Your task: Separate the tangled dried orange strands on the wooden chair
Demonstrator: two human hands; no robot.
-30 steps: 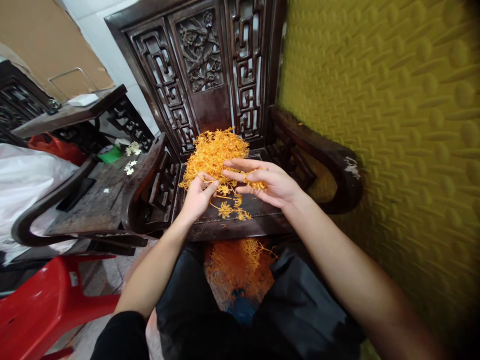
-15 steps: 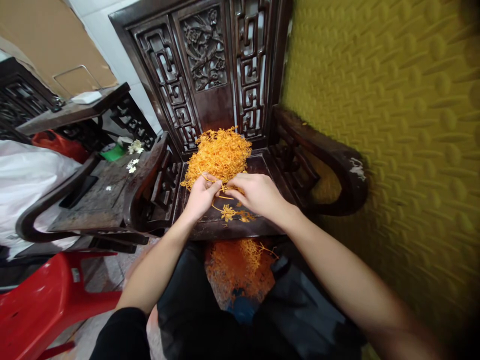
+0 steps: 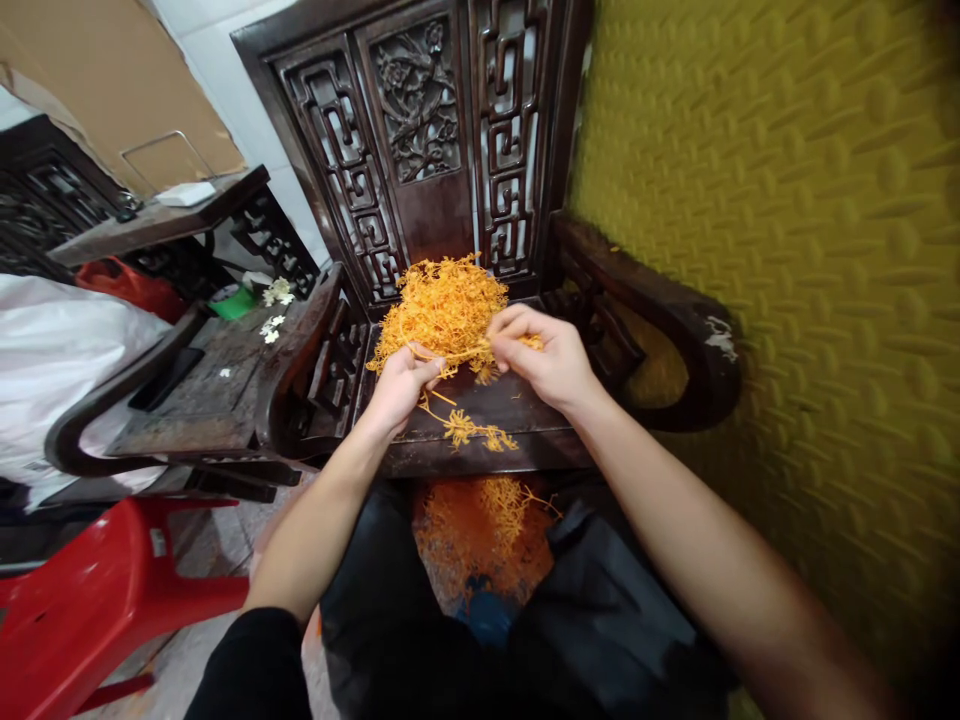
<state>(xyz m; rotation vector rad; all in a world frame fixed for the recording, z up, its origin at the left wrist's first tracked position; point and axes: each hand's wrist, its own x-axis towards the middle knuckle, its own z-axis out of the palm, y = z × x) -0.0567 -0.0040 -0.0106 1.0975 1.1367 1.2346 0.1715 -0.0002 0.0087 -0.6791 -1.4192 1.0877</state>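
both hands pinch orange strands: the left hand (image 3: 399,385) and right hand (image 3: 541,355) close on strands pulled from the orange heap (image 3: 442,305), which lies on the seat of the carved dark wooden chair (image 3: 517,400). loose sprigs (image 3: 469,430) lie near the seat's front edge. a red plastic stool (image 3: 97,600) stands far left.

Hands (image 3: 480,370) pinching orange strands (image 3: 442,305)

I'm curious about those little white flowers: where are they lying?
The white flowers lie at the left of the head view, on the dark wooden side table beside the carved chair, next to a green object.
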